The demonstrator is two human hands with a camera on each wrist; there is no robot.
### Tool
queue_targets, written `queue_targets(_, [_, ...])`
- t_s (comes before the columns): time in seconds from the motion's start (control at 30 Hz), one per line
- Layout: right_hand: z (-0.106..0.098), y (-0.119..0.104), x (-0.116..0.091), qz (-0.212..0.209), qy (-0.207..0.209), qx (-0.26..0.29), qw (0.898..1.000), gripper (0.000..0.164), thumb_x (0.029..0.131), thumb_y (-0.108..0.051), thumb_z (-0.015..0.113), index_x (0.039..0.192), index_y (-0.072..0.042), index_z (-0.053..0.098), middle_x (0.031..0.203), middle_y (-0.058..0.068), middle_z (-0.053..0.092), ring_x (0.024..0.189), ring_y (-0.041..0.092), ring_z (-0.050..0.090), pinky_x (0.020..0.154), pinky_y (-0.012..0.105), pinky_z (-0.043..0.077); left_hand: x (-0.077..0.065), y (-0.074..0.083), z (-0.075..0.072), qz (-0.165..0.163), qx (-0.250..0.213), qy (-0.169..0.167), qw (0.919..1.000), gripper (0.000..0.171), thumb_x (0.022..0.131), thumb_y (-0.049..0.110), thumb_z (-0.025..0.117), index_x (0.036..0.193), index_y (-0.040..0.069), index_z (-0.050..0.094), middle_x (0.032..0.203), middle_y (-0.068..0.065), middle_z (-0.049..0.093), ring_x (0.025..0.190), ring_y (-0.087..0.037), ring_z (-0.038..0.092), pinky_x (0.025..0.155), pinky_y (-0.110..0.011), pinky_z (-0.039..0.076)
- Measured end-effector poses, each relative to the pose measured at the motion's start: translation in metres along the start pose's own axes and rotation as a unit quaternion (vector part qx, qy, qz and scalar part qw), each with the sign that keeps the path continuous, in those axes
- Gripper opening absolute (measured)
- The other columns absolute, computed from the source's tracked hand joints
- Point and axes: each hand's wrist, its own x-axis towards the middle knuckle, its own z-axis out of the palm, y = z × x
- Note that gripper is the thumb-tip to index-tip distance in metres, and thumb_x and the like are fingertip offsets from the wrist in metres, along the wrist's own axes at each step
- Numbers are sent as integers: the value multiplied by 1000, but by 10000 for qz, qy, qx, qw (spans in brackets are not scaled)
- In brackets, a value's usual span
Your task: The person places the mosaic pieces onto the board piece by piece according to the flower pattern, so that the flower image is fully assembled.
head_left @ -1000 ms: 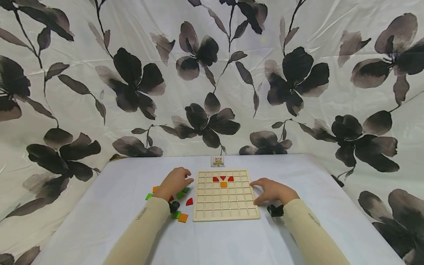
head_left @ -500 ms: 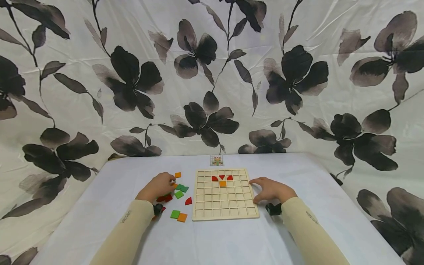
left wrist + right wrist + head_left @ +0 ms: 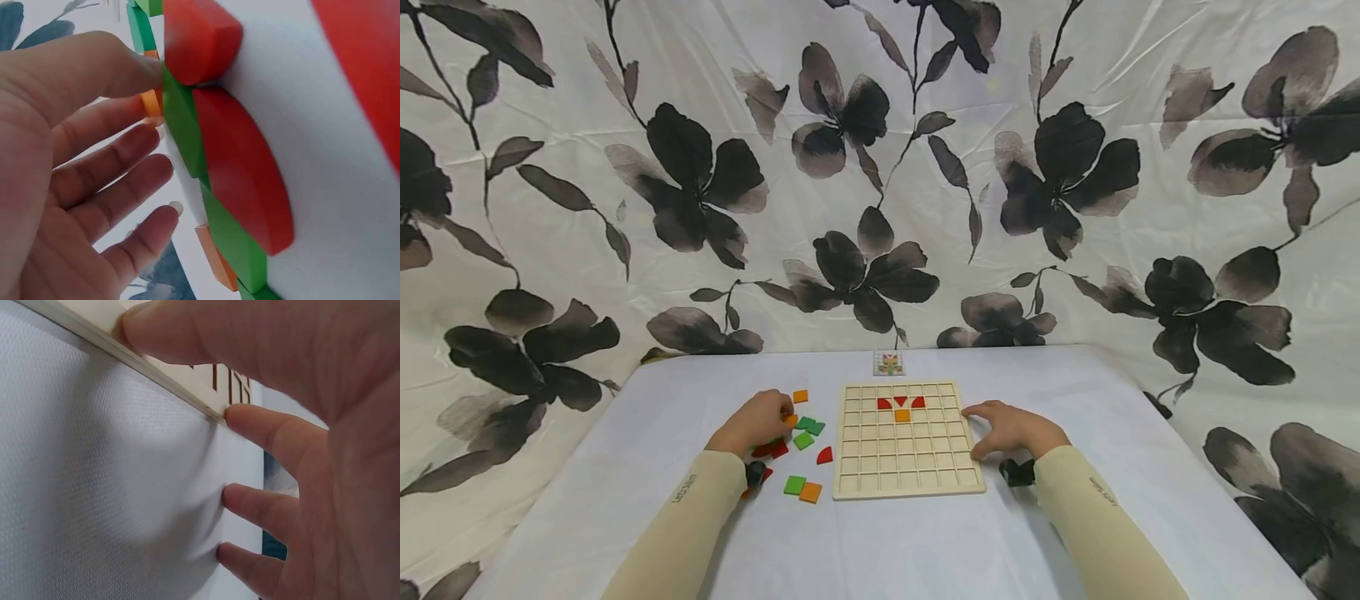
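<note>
White-clothed table (image 3: 880,554), left hand (image 3: 755,422) half-curled at orange tile (image 3: 792,422), whether pinching unclear, right hand (image 3: 1019,430) spread wide, touching grid board (image 3: 898,460).

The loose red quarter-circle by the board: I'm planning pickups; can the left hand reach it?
Probably yes: nothing covers the red quarter-circle, though the left hand seemingly pinches an orange tile.

Long pale beige sleeves on show here, left sleeve (image 3: 673,533) and right sleeve (image 3: 1108,533) a match! Dark lettering (image 3: 684,489) prints along each forearm, seemingly a brand name, tiny from here. Black boxy wrist unit (image 3: 1017,473) at either cuff, then bare fingers (image 3: 134,140)!
</note>
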Motion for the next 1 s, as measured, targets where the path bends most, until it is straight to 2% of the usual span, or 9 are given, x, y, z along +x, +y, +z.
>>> queue_targets(0.17, [-1,-1,-1,-28,-15,10,10000,79,72,-37,80,143,-27,47,154,13,33,140,40,34,105,64,33,-1,10,-1,-106,-205,323,9992,32,84,20,71,111,5,65,107,-9,65,88,-22,54,88,-41,52])
queue_targets(0.37, [-2,-1,0,-31,-1,8,10000,78,73,-36,80,143,-26,47,154,13,33,140,40,34,106,64,32,2,41,0,177,-234,683,9972,36,83,22,71,114,5,66,107,-8,65,91,-21,55,94,-42,49])
queue_targets(0.63, [1,1,-1,38,-37,99,9999,78,74,-36,79,144,-28,46,155,12,31,141,39,33,106,65,31,8,83,16,526,-464,607,9957,34,83,22,72,113,5,68,109,-7,65,96,-21,57,93,-40,49])
queue_targets(0.8, [2,2,0,70,-28,125,9999,78,74,-37,79,144,-29,46,156,11,30,141,39,32,106,66,31,12,102,27,793,-691,604,9926,30,83,21,72,110,8,70,110,-5,65,101,-20,57,94,-39,49])
queue_targets(1.0, [3,2,0,21,-13,126,9999,78,74,-36,79,144,-28,45,156,12,29,142,40,31,107,65,30,23,117,39,1271,-516,563,9889,25,85,17,71,108,6,71,106,-7,67,100,-23,61,93,-40,50])
